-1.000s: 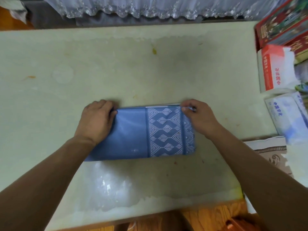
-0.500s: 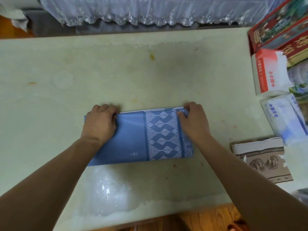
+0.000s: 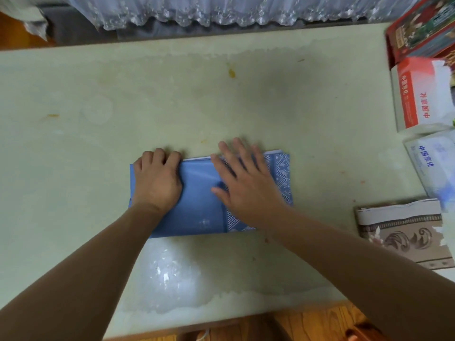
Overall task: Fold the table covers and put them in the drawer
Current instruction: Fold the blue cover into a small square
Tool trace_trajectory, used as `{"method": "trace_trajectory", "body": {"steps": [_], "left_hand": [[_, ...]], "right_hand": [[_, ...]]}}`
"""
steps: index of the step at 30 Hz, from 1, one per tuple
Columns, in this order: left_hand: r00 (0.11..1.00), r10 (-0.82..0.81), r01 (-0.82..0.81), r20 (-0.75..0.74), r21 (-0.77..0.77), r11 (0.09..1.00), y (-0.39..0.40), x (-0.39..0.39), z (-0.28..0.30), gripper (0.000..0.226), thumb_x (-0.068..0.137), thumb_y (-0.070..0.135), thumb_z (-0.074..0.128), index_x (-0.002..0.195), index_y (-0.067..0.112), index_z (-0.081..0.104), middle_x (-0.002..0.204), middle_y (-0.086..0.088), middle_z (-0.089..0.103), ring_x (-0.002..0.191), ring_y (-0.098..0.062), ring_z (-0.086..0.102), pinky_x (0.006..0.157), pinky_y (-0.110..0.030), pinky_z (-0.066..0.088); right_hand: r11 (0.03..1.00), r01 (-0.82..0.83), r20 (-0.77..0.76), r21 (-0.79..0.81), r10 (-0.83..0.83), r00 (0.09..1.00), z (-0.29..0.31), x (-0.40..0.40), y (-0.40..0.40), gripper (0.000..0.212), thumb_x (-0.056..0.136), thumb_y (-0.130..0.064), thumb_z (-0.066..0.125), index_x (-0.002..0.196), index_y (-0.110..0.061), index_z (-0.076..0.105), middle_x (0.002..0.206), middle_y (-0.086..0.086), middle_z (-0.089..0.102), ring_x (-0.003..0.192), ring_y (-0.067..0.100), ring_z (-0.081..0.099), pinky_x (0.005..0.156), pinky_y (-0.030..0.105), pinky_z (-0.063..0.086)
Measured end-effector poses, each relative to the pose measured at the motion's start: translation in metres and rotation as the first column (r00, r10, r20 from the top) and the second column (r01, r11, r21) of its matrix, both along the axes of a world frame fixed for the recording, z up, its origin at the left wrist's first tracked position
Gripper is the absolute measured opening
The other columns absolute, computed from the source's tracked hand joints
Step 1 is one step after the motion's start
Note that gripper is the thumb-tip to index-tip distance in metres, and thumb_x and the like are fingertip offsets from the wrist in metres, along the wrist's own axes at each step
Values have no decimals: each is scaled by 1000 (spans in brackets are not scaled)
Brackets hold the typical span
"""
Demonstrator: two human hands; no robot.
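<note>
The right hand [image 3: 246, 183] has left the far right corner it was pinching half a second ago and slid across toward the middle, and now it lies flat, fingers straight and spread, pressing down on the blue table cover [image 3: 199, 205]. It grasps nothing, just palm and fingers bearing on the cloth, over the seam where the plain blue meets the white geometric band. The left hand [image 3: 157, 180] sits at the cover's left end as before, fingers curled at the far left corner, knuckles up, gripping the fabric there. The cover itself lies folded into a neat rectangle on the pale green table [image 3: 320, 168], near the middle, a thin white edge showing along its far side. Off to the right, a folded beige cover with scrollwork [image 3: 403, 235] rests on the table, well apart from the blue one. Beyond it, a red and white box [image 3: 418, 94] and a pale blue tissue pack [image 3: 433, 166] sit by the right edge. A lace-trimmed cloth [image 3: 221, 11] hangs along the far side.
</note>
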State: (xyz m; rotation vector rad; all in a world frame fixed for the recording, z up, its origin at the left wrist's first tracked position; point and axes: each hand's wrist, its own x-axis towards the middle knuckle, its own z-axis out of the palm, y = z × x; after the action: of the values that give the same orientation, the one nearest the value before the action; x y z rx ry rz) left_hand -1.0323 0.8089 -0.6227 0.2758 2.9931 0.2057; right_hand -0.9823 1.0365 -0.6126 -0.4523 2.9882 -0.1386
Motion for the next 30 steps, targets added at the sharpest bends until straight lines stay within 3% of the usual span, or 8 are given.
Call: {"method": "trace_trajectory", "body": {"steps": [4, 10, 12, 15, 20, 24, 27, 30], "left_hand": [[991, 1, -5, -136, -28, 1000, 2, 6, -7, 27, 85, 11, 49, 109, 6, 61, 108, -22, 56, 97, -41, 50, 98, -53, 37], [981, 179, -168, -80, 128, 977, 24, 68, 25, 52, 97, 36, 53, 144, 15, 49, 147, -21, 44, 133, -42, 41, 113, -55, 26], [873, 483, -488, 72, 186, 853, -2, 92, 36, 57, 96, 41, 57, 144, 13, 45, 140, -19, 47, 128, -40, 43, 105, -55, 33], [569, 703, -822, 427, 306, 479, -48, 111, 47, 40, 100, 45, 55, 119, 9, 57, 106, -8, 63, 106, -36, 58, 82, -43, 43], [548, 376, -817, 747, 383, 432, -76, 109, 61, 39, 97, 45, 63, 82, 9, 63, 64, 5, 53, 62, -12, 45, 64, -32, 31], [224, -17, -929, 974, 219, 298, -106, 95, 66, 22, 92, 35, 70, 102, 19, 61, 65, 2, 37, 51, -14, 30, 55, -28, 19], [202, 88, -904, 976, 151, 400, -110, 90, 65, 28, 90, 38, 70, 102, 14, 66, 69, -1, 51, 50, -14, 46, 48, -24, 36], [218, 252, -958, 943, 159, 237, -94, 94, 61, 21, 92, 32, 73, 93, 11, 68, 68, -4, 59, 60, -18, 66, 54, -26, 50]], "right_hand": [[970, 238, 74, 43, -241, 968, -29, -1, 29, 72, 101, -65, 24, 160, -23, 23, 167, 7, 17, 155, 32, 9, 124, 53, 8], [975, 222, 51, 32, -223, 973, -31, -1, 27, 74, 100, -66, 23, 160, -23, 21, 168, 7, 14, 155, 31, 8, 124, 52, 7], [972, 234, 46, 35, -236, 971, -32, -1, 28, 73, 101, -66, 24, 160, -23, 21, 168, 7, 14, 155, 31, 8, 124, 53, 7], [972, 234, 39, 34, -235, 971, -31, 0, 25, 72, 101, -65, 26, 159, -23, 24, 167, 7, 16, 154, 32, 11, 124, 53, 8], [969, 246, 27, 27, -247, 969, -30, 0, 25, 72, 100, -66, 25, 158, -23, 28, 167, 7, 17, 154, 33, 13, 122, 56, 12], [967, 251, 10, 31, -251, 968, -30, 0, 24, 71, 100, -66, 26, 157, -23, 31, 167, 6, 18, 153, 32, 14, 122, 55, 12], [966, 257, 6, 20, -257, 966, -31, 0, 24, 71, 100, -66, 27, 156, -24, 31, 167, 5, 19, 154, 31, 13, 123, 54, 11], [966, 258, 8, 27, -258, 966, -30, 0, 24, 71, 99, -66, 27, 156, -24, 30, 167, 6, 18, 154, 31, 12, 123, 53, 10]]}}
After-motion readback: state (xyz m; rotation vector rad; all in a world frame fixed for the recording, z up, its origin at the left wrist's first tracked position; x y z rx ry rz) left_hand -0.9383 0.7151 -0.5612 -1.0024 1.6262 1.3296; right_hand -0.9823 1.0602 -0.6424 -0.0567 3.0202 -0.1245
